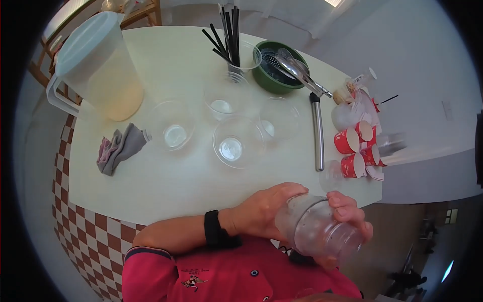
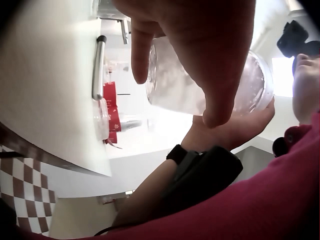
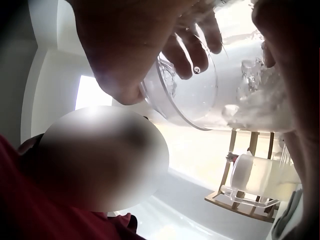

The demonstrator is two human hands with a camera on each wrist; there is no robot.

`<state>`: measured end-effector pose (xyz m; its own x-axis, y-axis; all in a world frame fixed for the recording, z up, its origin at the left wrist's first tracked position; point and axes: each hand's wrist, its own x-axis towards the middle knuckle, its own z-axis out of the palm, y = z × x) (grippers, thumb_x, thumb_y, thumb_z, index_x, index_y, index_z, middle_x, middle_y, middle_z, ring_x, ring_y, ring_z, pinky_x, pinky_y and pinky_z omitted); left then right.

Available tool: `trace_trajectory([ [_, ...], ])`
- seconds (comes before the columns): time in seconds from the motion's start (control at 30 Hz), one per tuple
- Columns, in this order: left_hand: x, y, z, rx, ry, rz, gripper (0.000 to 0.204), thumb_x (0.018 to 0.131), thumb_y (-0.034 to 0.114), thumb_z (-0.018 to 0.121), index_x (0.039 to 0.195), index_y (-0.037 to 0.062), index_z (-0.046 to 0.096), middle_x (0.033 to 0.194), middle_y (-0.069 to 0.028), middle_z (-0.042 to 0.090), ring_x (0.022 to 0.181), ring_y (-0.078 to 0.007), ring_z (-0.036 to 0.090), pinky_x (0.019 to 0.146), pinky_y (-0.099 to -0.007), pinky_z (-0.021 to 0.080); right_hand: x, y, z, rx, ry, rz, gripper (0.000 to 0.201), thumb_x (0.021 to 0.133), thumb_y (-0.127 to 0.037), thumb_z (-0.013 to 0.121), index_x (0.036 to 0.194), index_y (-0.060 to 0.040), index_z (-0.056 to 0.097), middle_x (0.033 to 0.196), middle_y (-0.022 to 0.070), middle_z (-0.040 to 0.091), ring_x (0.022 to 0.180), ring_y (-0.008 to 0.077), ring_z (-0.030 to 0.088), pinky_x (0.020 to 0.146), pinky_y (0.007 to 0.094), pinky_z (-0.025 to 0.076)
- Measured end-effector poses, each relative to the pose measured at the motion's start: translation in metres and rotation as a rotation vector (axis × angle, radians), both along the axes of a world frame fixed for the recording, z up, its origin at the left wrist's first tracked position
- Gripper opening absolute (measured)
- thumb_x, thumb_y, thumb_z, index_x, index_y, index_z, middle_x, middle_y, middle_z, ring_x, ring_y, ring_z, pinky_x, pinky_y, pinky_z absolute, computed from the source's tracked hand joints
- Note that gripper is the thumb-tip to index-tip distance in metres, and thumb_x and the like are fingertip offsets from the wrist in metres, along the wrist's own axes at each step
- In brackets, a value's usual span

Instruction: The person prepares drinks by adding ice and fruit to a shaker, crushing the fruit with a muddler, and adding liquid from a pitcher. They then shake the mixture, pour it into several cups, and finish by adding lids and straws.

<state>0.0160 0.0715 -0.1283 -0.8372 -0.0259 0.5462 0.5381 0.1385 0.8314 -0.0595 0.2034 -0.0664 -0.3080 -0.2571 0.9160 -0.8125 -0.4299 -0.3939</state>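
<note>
Both hands hold a clear plastic shaker (image 1: 308, 226) tilted in front of the chest, over the near table edge. My left hand (image 1: 264, 209) grips its base end, with the thumb along the wall. Around the cap end curl the fingers of my right hand (image 1: 349, 214). Close up in the right wrist view, pieces of ice and liquid show inside the shaker (image 3: 250, 95), and the right hand (image 3: 135, 45) holds its narrower end. From the left wrist view, the left hand (image 2: 200, 55) wraps over the shaker (image 2: 172, 82).
Several clear plastic cups (image 1: 231, 149) stand mid-table. A lidded pitcher (image 1: 95, 70) of pale liquid and a grey cloth (image 1: 121, 148) are at left. Black straws (image 1: 229, 38), a green bowl (image 1: 276, 83) of utensils, a metal muddler (image 1: 318, 133) and red paper cups (image 1: 347, 141) stand behind and right.
</note>
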Motion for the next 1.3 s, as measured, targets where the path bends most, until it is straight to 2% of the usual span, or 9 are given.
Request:
trace_trajectory([
  [0.13,0.008,-0.001,0.004,0.106,-0.334,0.036,0.096,0.062,0.034,0.093,0.138,0.0019,0.043,0.125,-0.02,0.06,0.112,-0.0373,0.063,0.092,-0.0414,0.054,0.009,0.016,0.006,0.333,-0.299,-0.234,0.076,0.096,-0.055,0.041,0.148,-0.0011,0.03,0.121,0.0245,0.059,0.102,0.0408,0.062,0.093,0.0553,0.048],
  [0.27,0.002,-0.006,-0.001,0.03,0.036,0.026,0.094,0.063,0.032,0.092,0.138,0.001,0.043,0.123,-0.0206,0.06,0.11,-0.0373,0.064,0.092,-0.0411,0.054,0.008,-0.001,0.009,0.053,-0.05,0.054,0.076,0.095,-0.054,0.043,0.148,-0.0011,0.032,0.122,0.0244,0.059,0.11,0.0397,0.058,0.098,0.055,0.047],
  [0.43,0.004,-0.01,0.005,0.127,-0.39,0.047,0.098,0.059,0.028,0.097,0.138,0.0029,0.045,0.128,-0.0184,0.059,0.114,-0.0345,0.063,0.095,-0.04,0.054,0.0,-0.009,0.014,0.352,-0.594,-0.28,0.077,0.087,-0.051,0.059,0.14,-0.0002,0.038,0.117,0.0211,0.061,0.104,0.037,0.062,0.09,0.0506,0.05],
  [0.6,0.001,-0.007,-0.001,0.031,-0.084,0.018,0.099,0.06,0.029,0.096,0.139,0.0023,0.044,0.128,-0.019,0.059,0.114,-0.0351,0.063,0.096,-0.0404,0.053,0.013,-0.002,-0.002,0.046,-0.092,-0.066,0.063,0.096,-0.033,0.047,0.145,0.003,0.034,0.122,0.0205,0.057,0.109,0.0368,0.059,0.1,0.0514,0.045],
  [0.73,0.005,-0.006,0.001,0.124,-0.438,-0.01,0.097,0.061,0.027,0.096,0.138,0.0032,0.044,0.13,-0.0191,0.057,0.117,-0.0345,0.061,0.099,-0.0407,0.051,0.01,0.015,0.001,0.314,-0.397,-0.232,0.063,0.095,-0.035,0.05,0.143,0.004,0.037,0.121,0.0184,0.057,0.111,0.0376,0.06,0.099,0.0513,0.046],
  [0.87,0.0,-0.005,-0.004,-0.008,0.012,0.016,0.097,0.061,0.026,0.096,0.139,0.0031,0.043,0.131,-0.0184,0.057,0.117,-0.0356,0.061,0.099,-0.042,0.051,0.001,0.003,-0.001,0.206,-0.295,-0.152,0.067,0.091,-0.047,0.049,0.135,0.004,0.044,0.118,0.017,0.058,0.111,0.0364,0.06,0.097,0.0493,0.047],
  [1.03,0.007,-0.004,-0.003,0.045,-0.273,0.045,0.095,0.062,0.026,0.094,0.139,0.003,0.043,0.131,-0.0186,0.057,0.118,-0.0372,0.06,0.099,-0.0425,0.051,0.0,0.009,0.003,0.448,-0.568,-0.262,0.071,0.09,-0.051,0.057,0.134,0.0029,0.045,0.122,0.0155,0.057,0.114,0.0344,0.059,0.098,0.0502,0.047],
  [1.2,0.001,-0.008,-0.001,-0.036,0.008,0.045,0.094,0.063,0.026,0.091,0.14,0.002,0.043,0.132,-0.0194,0.056,0.119,-0.0378,0.058,0.098,-0.0424,0.051,0.008,-0.007,-0.009,-0.082,-0.085,0.01,0.074,0.088,-0.059,0.046,0.131,0.0008,0.049,0.118,0.0185,0.059,0.114,0.0328,0.057,0.097,0.0472,0.046],
  [1.3,-0.001,-0.01,-0.009,0.043,-0.349,0.054,0.094,0.062,0.024,0.09,0.14,0.002,0.043,0.134,-0.0185,0.055,0.123,-0.0377,0.057,0.1,-0.0436,0.051,0.0,0.006,-0.009,0.426,-0.518,-0.327,0.072,0.089,-0.058,0.05,0.135,-0.0017,0.049,0.122,0.0191,0.059,0.116,0.0338,0.057,0.102,0.0499,0.046],
])
